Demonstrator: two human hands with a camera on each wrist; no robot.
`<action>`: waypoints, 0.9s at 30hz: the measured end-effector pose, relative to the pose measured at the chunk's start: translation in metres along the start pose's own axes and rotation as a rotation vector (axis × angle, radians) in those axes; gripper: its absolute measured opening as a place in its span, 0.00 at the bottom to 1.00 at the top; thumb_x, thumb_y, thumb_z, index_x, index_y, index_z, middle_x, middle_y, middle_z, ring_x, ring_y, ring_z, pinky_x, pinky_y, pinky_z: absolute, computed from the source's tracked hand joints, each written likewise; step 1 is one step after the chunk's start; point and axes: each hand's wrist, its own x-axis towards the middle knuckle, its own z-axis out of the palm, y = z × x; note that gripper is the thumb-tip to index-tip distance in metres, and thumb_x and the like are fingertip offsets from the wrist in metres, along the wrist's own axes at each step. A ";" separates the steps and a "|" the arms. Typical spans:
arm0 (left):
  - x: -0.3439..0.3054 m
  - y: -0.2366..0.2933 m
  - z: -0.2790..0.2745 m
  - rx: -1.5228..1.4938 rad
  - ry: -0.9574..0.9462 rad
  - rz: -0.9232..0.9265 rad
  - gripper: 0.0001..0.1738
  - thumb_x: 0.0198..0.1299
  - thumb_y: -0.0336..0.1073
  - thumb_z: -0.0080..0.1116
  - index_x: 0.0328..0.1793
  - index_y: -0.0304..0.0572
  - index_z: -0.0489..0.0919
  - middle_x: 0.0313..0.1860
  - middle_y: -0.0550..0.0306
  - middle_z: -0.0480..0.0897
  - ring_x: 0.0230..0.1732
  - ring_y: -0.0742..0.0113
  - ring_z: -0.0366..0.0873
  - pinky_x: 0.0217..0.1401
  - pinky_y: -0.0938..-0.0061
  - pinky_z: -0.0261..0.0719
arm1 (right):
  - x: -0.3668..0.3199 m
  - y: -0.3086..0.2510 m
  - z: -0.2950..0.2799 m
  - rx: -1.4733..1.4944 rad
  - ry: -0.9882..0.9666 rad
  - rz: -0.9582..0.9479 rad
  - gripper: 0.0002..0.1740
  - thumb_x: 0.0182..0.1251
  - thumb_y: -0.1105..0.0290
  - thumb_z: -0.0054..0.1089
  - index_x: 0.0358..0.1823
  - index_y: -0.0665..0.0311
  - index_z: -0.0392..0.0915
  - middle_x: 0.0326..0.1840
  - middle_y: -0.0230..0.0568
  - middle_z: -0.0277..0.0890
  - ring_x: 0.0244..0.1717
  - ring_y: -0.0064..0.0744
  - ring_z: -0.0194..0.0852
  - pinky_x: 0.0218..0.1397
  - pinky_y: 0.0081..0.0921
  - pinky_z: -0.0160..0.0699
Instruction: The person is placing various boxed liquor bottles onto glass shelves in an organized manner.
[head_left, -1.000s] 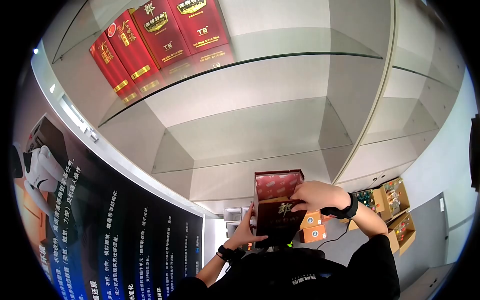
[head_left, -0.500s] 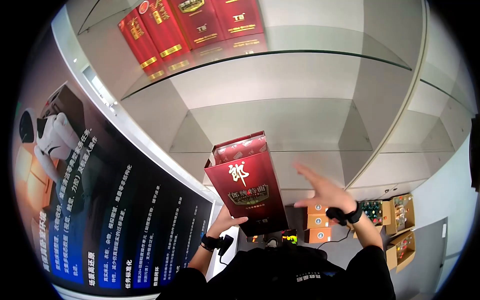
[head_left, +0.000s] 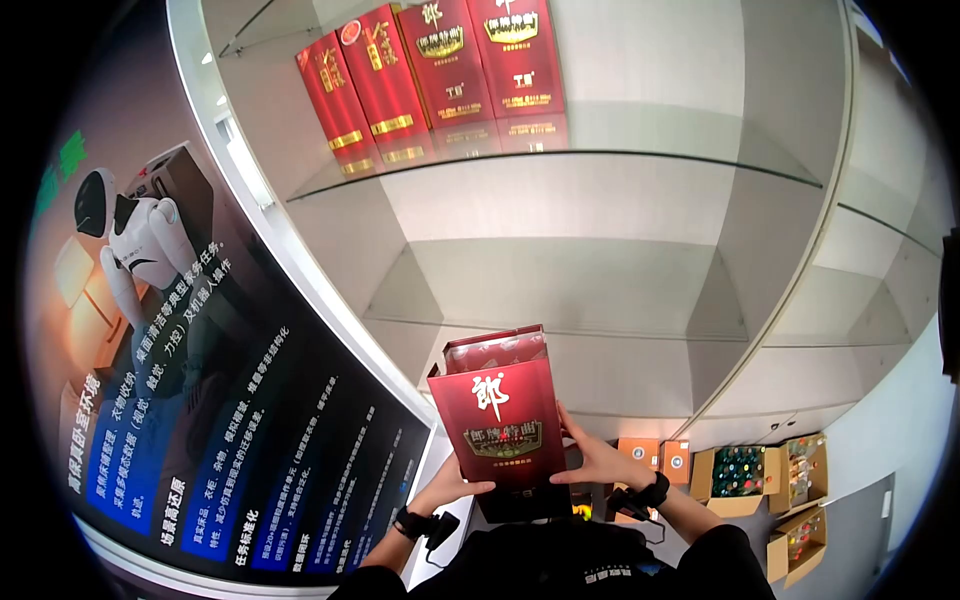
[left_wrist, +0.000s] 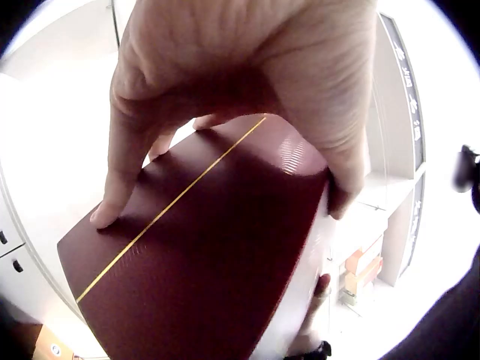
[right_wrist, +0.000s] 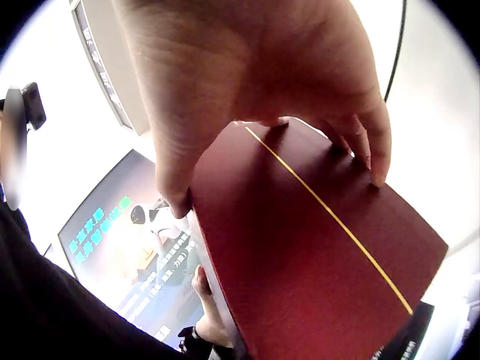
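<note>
A tall dark-red liquor gift box (head_left: 495, 425) with gold and white lettering is held upright in front of the body in the head view. Its top is open, showing a pink patterned lining. My left hand (head_left: 455, 486) grips its left side, thumb on the front face. On the right side my right hand (head_left: 597, 462) grips it the same way. In the left wrist view, the fingers (left_wrist: 116, 191) spread over a side panel (left_wrist: 202, 247) with a thin gold line. The right wrist view shows matching fingers (right_wrist: 379, 150) across the opposite panel (right_wrist: 315, 255). The box's bottom is hidden.
Several red boxes (head_left: 440, 75) stand on the upper glass shelf (head_left: 640, 135), with a lower glass shelf (head_left: 570, 285) beneath. Cartons of bottles (head_left: 738, 475) and orange boxes (head_left: 640, 455) sit on the floor at right. A printed banner (head_left: 200, 400) flanks the left.
The right hand reached into the box top, came away with spread fingers, and now grips the box's right side. The box turned more upright and the view shifted. The left hand kept its hold.
</note>
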 end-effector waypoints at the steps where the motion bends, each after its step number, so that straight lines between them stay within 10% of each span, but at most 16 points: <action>1: 0.002 0.008 -0.002 0.007 -0.003 0.022 0.43 0.45 0.34 0.69 0.65 0.35 0.57 0.59 0.50 0.69 0.61 0.63 0.65 0.62 0.69 0.65 | 0.003 -0.007 -0.004 -0.018 0.007 -0.013 0.64 0.49 0.58 0.70 0.71 0.64 0.22 0.71 0.57 0.42 0.68 0.44 0.49 0.65 0.33 0.58; 16: 0.119 0.290 -0.045 0.342 0.058 0.761 0.45 0.45 0.40 0.70 0.65 0.33 0.57 0.60 0.51 0.68 0.61 0.65 0.64 0.64 0.68 0.62 | 0.076 -0.270 -0.166 -0.479 0.214 -0.578 0.62 0.46 0.62 0.71 0.72 0.59 0.29 0.68 0.49 0.53 0.64 0.38 0.56 0.62 0.37 0.62; 27: 0.280 0.367 -0.043 0.260 -0.003 0.796 0.44 0.51 0.45 0.65 0.67 0.31 0.55 0.62 0.48 0.66 0.63 0.62 0.63 0.65 0.70 0.61 | 0.110 -0.299 -0.280 -0.404 0.467 -0.480 0.57 0.49 0.59 0.68 0.73 0.55 0.34 0.69 0.58 0.49 0.71 0.48 0.46 0.71 0.38 0.47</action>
